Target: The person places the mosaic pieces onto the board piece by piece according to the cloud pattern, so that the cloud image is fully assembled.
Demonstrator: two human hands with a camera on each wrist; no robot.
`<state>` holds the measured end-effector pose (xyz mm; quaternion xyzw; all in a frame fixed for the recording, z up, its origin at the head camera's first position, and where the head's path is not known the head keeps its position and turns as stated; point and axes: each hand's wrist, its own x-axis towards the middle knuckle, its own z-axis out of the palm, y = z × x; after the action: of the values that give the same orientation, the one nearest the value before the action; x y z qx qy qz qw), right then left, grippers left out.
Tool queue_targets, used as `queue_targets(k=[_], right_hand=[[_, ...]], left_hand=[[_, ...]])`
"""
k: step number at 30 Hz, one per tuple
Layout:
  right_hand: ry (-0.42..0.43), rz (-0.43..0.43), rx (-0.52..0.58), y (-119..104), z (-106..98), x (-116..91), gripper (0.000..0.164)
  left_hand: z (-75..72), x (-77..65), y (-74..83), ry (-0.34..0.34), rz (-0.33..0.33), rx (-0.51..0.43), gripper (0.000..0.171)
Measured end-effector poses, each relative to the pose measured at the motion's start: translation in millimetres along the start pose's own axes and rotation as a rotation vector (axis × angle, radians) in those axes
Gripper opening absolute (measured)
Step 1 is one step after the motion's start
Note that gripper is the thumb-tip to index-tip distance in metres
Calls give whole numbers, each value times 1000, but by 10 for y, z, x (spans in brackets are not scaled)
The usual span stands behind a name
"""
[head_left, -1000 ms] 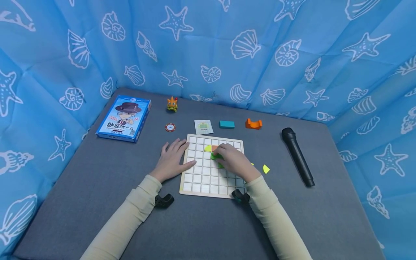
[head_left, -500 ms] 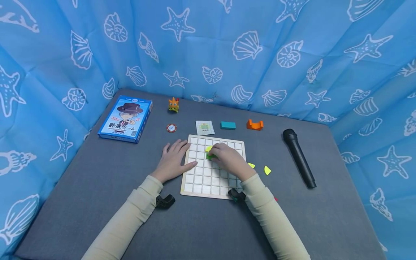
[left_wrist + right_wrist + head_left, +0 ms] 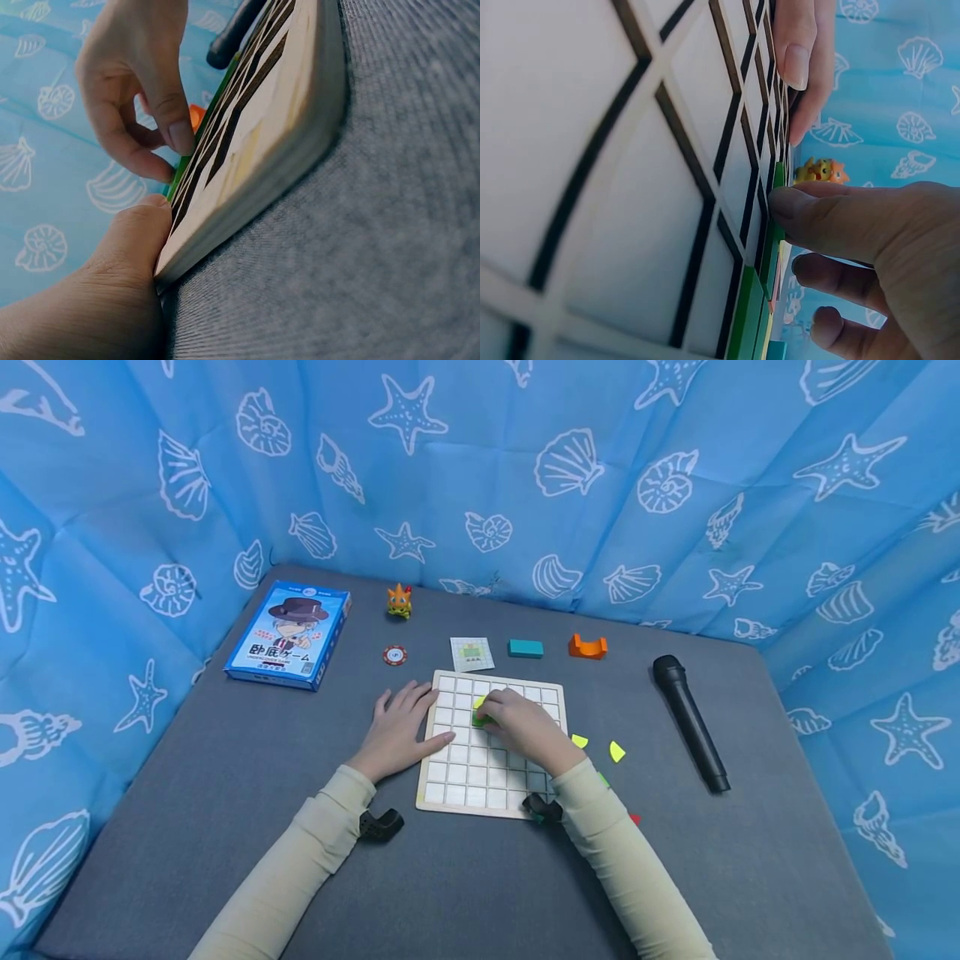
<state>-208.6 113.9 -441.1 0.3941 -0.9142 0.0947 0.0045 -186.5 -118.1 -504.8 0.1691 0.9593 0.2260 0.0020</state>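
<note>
A white gridded board (image 3: 465, 772) with a wooden rim lies on the grey table. My right hand (image 3: 501, 710) is over its far middle and pinches a green flat piece (image 3: 478, 720) lying on the cells, beside a yellow-green piece (image 3: 477, 702). In the right wrist view my thumb (image 3: 832, 225) presses the green piece (image 3: 761, 274) against the board (image 3: 615, 150). My left hand (image 3: 401, 731) lies flat on the table, fingers straight against the board's left edge. The left wrist view has its thumb (image 3: 131, 244) at the board's rim (image 3: 262, 172).
Right of the board lie two loose yellow pieces (image 3: 579, 741) (image 3: 616, 751) and a black microphone (image 3: 688, 722). Behind the board are a card (image 3: 472, 653), a teal block (image 3: 526, 648), an orange block (image 3: 587, 647), a round chip (image 3: 394, 654), a small toy (image 3: 398, 601) and a blue game box (image 3: 288, 633).
My right hand has slid the green piece left and a little farther across the board, and now covers the orange piece seen before. The left hand has stayed put.
</note>
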Motion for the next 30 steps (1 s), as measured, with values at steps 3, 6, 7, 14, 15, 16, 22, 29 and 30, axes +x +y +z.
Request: queue_targets(k=[3, 6, 7, 14, 15, 16, 22, 29, 30], right_hand=[[-9, 3, -3, 0, -3, 4, 16], [-15, 8, -11, 1, -1, 4, 16], [-16, 10, -14, 2, 2, 4, 16], [-5, 9, -10, 8, -1, -19, 16], [-2, 13, 2, 9, -16, -31, 16], [3, 19, 12, 14, -35, -47, 15], [67, 83, 58, 113, -230, -260, 16], [59, 192, 32, 323, -425, -651, 18], [54, 207, 31, 350, -444, -712, 17]], left_hand=[[-3, 2, 4, -3, -3, -2, 82], [-3, 3, 6, -5, -3, -3, 82], [-3, 3, 6, -5, -3, -4, 82], [3, 6, 7, -6, 0, -8, 82], [5, 6, 7, -6, 2, -9, 82], [7, 6, 6, -6, 3, -8, 82], [20, 3, -4, 0, 11, -15, 83], [26, -1, -25, 5, 8, -19, 83], [23, 0, -26, 4, 7, -20, 83]])
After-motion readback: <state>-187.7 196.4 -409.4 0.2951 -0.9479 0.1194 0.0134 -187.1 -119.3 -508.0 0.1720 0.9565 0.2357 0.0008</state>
